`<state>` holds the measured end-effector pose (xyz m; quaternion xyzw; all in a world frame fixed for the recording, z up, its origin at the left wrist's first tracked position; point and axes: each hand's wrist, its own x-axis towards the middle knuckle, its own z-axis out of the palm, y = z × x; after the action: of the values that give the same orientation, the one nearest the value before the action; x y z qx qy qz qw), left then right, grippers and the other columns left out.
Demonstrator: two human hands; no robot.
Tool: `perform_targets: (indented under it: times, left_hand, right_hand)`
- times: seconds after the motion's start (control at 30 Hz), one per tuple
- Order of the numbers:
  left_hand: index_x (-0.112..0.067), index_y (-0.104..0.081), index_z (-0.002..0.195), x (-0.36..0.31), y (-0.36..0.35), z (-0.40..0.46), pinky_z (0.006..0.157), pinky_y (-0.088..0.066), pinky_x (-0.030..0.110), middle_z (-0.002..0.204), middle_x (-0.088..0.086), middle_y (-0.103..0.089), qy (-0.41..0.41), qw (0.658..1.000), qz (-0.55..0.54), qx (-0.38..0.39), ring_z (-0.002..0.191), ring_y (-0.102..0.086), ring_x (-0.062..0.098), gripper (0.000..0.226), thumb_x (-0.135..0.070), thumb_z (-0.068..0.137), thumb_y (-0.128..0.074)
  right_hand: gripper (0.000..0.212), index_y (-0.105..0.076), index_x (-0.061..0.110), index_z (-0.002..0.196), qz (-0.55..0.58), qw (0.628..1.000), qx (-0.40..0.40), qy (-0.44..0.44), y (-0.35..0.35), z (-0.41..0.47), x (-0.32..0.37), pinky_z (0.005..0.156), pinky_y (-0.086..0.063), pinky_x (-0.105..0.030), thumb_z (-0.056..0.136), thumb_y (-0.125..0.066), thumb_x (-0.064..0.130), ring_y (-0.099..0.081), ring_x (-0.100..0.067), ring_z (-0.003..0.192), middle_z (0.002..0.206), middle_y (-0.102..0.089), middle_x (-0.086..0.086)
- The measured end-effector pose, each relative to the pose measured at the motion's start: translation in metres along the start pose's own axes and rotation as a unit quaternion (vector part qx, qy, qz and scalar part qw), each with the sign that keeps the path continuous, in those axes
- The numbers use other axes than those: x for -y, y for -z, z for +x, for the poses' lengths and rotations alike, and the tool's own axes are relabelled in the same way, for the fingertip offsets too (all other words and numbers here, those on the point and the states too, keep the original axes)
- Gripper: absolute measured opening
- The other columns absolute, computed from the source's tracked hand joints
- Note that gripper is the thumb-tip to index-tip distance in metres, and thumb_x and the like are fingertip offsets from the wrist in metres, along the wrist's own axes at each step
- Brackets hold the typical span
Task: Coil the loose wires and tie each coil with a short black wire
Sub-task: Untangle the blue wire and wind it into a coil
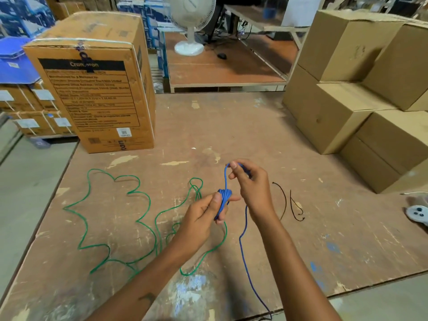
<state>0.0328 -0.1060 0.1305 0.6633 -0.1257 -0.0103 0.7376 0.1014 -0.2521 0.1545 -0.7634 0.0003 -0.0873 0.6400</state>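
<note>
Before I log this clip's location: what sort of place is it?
Probably a warehouse or stockroom: stacked plain cartons, a labelled shipping carton on the worn plywood table, and blue printed boxes behind.

I count on the plywood table (231, 126): one blue wire (243, 251), one green wire (148, 225), two short black wires (283, 198), two hands. One printed carton (92, 93), one fan (190, 24).
</note>
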Motion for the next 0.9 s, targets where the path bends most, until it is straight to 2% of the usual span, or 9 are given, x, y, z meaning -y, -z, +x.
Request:
perform_targets:
  times: [0.1,0.17,0.27,0.33,0.43,0.53,0.67,0.8,0.9]
  left_hand:
    - [0.010,-0.066,0.105,-0.012,-0.001,0.009,0.065,-0.042,0.029,0.067,-0.002,-0.047,0.001,0.996,-0.082,-0.037,0.062,-0.044,0.014,0.057,-0.042,0.105,-0.043]
    - [0.005,-0.070,0.106,-0.020,0.002,0.017,0.061,-0.040,0.036,0.066,-0.005,-0.046,0.001,0.992,-0.112,-0.057,0.060,-0.044,0.014,0.054,-0.042,0.105,-0.043]
    - [-0.008,-0.073,0.118,-0.028,0.008,0.026,0.059,-0.039,0.034,0.069,-0.005,-0.043,-0.008,0.988,-0.125,-0.090,0.061,-0.041,0.012,0.045,-0.040,0.108,-0.042]
    - [-0.007,-0.073,0.117,-0.028,0.014,0.037,0.064,-0.040,0.026,0.070,-0.005,-0.047,-0.027,0.984,-0.091,-0.148,0.063,-0.041,0.011,0.043,-0.036,0.107,-0.043]
    - [-0.003,-0.068,0.094,-0.018,0.023,0.051,0.064,-0.043,0.026,0.078,-0.006,-0.062,-0.037,0.981,-0.014,-0.191,0.073,-0.056,0.008,0.033,-0.022,0.109,-0.045]
    - [-0.009,-0.070,0.102,0.006,0.025,0.051,0.071,-0.052,0.030,0.090,-0.012,-0.068,-0.031,0.974,0.150,-0.165,0.080,-0.062,0.005,0.026,-0.025,0.108,-0.051]
    - [-0.013,-0.070,0.112,0.026,0.011,0.040,0.083,-0.055,0.031,0.107,-0.006,-0.071,-0.089,0.936,0.326,-0.098,0.089,-0.067,0.011,0.027,-0.029,0.108,-0.049]
    - [-0.011,-0.056,0.079,0.014,-0.003,0.024,0.068,-0.041,0.031,0.070,-0.011,-0.051,-0.084,0.939,0.323,-0.081,0.069,-0.051,0.009,0.037,-0.026,0.111,-0.041]
    - [0.000,-0.067,0.087,0.004,-0.004,0.016,0.067,-0.043,0.021,0.066,-0.014,-0.057,-0.019,0.981,0.184,-0.052,0.067,-0.058,0.010,0.047,-0.027,0.112,-0.038]
  right_hand:
    - [0.022,-0.078,0.028,0.091,0.018,0.999,0.047,-0.019,-0.013,-0.019,-0.024,0.069,-0.046,-0.025,0.099,-0.064,0.014,-0.067,-0.003,0.071,0.081,-0.076,0.008]
    - [0.031,-0.075,0.026,0.095,-0.018,0.996,0.092,-0.006,-0.020,-0.043,-0.035,0.073,-0.049,-0.027,0.106,-0.053,0.007,-0.067,-0.004,0.074,0.077,-0.074,0.010]
    - [0.027,-0.070,0.028,0.120,-0.109,0.987,0.118,0.002,-0.023,-0.086,-0.044,0.077,-0.049,-0.026,0.114,-0.046,0.018,-0.065,-0.004,0.071,0.069,-0.067,0.013]
    - [0.028,-0.069,0.036,0.115,-0.142,0.981,0.127,-0.027,-0.020,-0.113,-0.045,0.072,-0.048,-0.028,0.114,-0.045,0.024,-0.061,-0.004,0.064,0.064,-0.064,0.013]
    - [0.027,-0.072,0.037,0.103,-0.110,0.983,0.135,-0.060,-0.008,-0.135,-0.033,0.063,-0.044,-0.024,0.113,-0.048,0.028,-0.054,-0.002,0.057,0.060,-0.058,0.010]
    - [0.020,-0.068,0.037,0.106,-0.096,0.975,0.192,-0.062,0.006,-0.133,-0.001,0.055,-0.036,-0.014,0.112,-0.049,0.034,-0.047,-0.002,0.049,0.065,-0.054,0.009]
    - [0.026,-0.066,0.020,0.094,-0.213,0.951,0.222,-0.018,0.032,-0.087,0.040,0.060,-0.040,-0.025,0.110,-0.052,0.035,-0.050,-0.002,0.056,0.065,-0.059,0.010]
    - [0.025,-0.075,0.026,0.094,-0.277,0.946,0.166,0.023,0.052,-0.034,0.059,0.064,-0.041,-0.015,0.108,-0.055,0.029,-0.056,0.002,0.064,0.067,-0.063,0.011]
    - [0.019,-0.079,0.023,0.093,-0.228,0.960,0.161,0.029,0.047,-0.008,0.047,0.063,-0.041,-0.012,0.105,-0.064,0.027,-0.059,0.004,0.066,0.069,-0.068,0.010]
